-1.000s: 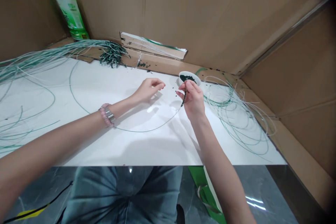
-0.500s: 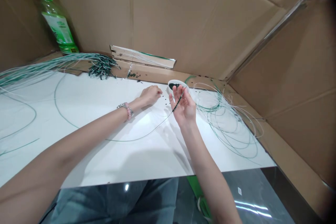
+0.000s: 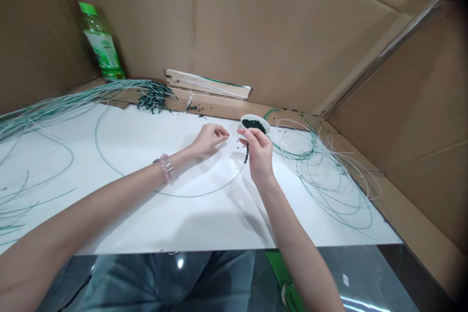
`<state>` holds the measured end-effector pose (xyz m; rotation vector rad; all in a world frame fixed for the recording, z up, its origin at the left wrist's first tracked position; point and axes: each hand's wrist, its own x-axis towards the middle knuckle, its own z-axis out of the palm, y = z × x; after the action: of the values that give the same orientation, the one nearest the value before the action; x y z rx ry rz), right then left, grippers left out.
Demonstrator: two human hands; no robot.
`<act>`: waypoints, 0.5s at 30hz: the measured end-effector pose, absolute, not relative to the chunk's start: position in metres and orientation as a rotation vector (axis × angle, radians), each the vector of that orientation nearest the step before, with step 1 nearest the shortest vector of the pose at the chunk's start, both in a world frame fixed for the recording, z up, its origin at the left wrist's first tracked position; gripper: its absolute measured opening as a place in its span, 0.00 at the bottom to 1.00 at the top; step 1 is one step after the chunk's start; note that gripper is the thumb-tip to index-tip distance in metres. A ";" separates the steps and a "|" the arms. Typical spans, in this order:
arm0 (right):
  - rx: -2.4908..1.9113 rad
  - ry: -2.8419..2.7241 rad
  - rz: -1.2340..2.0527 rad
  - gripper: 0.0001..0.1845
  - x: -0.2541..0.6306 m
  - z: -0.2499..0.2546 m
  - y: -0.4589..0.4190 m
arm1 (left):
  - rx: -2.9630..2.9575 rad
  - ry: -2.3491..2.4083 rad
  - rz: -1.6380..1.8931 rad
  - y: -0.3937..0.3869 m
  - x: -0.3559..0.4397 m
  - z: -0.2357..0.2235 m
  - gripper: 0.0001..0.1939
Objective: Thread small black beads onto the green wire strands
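My right hand (image 3: pixel 260 148) pinches a thin green wire (image 3: pixel 193 197) near its end, in front of the bowl. A short row of dark beads (image 3: pixel 246 152) is threaded on the wire just below the fingers. From there the wire curves down and left over the white tabletop and passes under my left forearm. My left hand (image 3: pixel 210 140) hovers low over the table, just left of the right hand. Its thumb and fingertips are drawn together; anything between them is too small to make out. Beside the right hand stands a white bowl (image 3: pixel 268 128) of dark beads.
Loose coils of green and white wire (image 3: pixel 329 175) lie at the right. A bundle of beaded wires (image 3: pixel 153 96) rests at the back left, near a green-capped bottle (image 3: pixel 104 48). Cardboard walls (image 3: pixel 256 24) enclose the back and right. A few stray beads (image 3: pixel 239 144) dot the white tabletop (image 3: pixel 146 234).
My right hand has turned from an open palm, with the beaded wire across its fingers, to a pinch on the wire. The beads now hang down. My left hand has lifted slightly. The view has shifted.
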<state>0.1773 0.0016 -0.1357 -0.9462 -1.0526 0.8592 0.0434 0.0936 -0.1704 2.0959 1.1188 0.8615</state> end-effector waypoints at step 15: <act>-1.080 -1.451 0.746 0.04 0.141 -0.145 -0.024 | 0.861 0.612 0.933 0.020 -0.003 -0.167 0.08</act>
<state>0.1409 -0.0236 -0.1451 -1.0797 -1.4510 0.7461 -0.0034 0.0200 -0.1674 0.8612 0.6117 0.9326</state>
